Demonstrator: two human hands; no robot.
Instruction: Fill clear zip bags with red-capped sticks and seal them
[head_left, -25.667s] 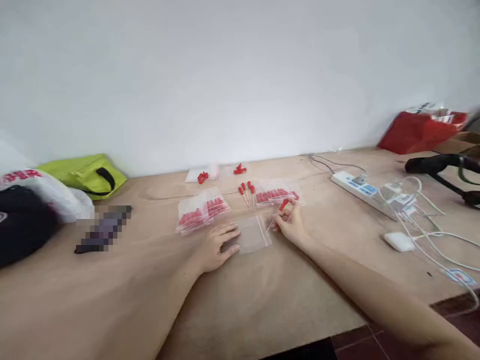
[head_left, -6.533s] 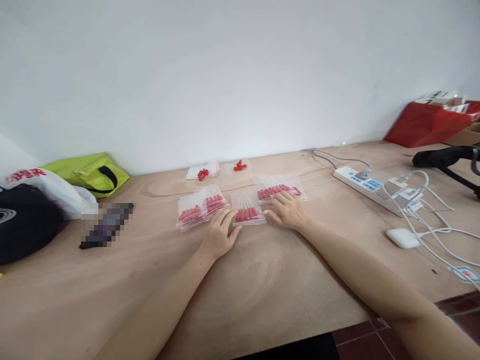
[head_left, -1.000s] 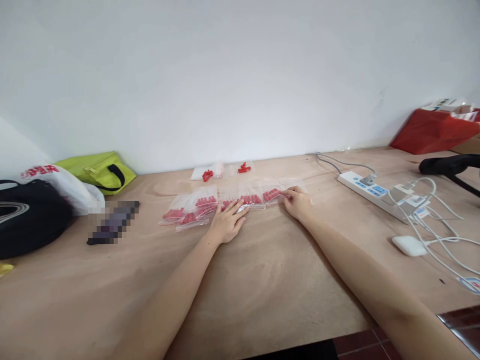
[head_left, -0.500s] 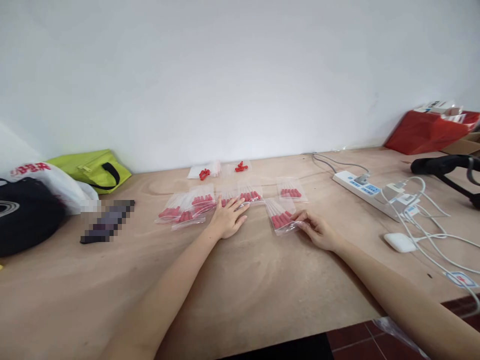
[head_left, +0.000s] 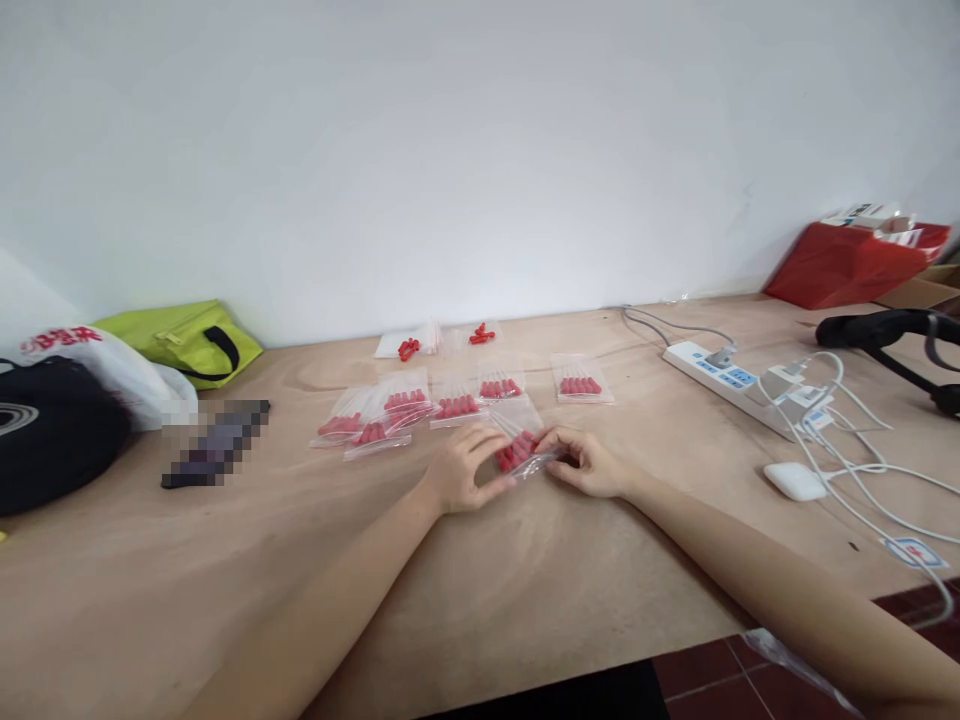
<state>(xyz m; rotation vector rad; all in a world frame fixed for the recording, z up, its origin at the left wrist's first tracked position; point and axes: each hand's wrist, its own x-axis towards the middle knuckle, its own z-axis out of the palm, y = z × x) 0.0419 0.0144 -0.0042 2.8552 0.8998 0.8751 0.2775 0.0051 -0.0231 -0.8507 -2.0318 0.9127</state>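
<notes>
Two bare hands meet over one small clear plastic zip bag of red-capped pins [head_left: 519, 447] on the pale wooden bench [head_left: 480, 600]. Head view: the left hand [head_left: 459, 472] pinches the bag's near left edge, thumb and fingers closed on it; the right hand [head_left: 589, 464] pinches its right edge likewise, so both grips are shut on the same bag, which lies tilted between them. Just beyond the grips, a row of similar filled clear bags [head_left: 420, 408] rests flat; one more filled bag [head_left: 581, 381] lies apart, beyond the right hand. Farther back sit loose red caps [head_left: 481, 334]. Well right of the right hand: a white power strip [head_left: 724, 375] with cables. Well left of the left hand: a lime-green fabric bag [head_left: 184, 340].
</notes>
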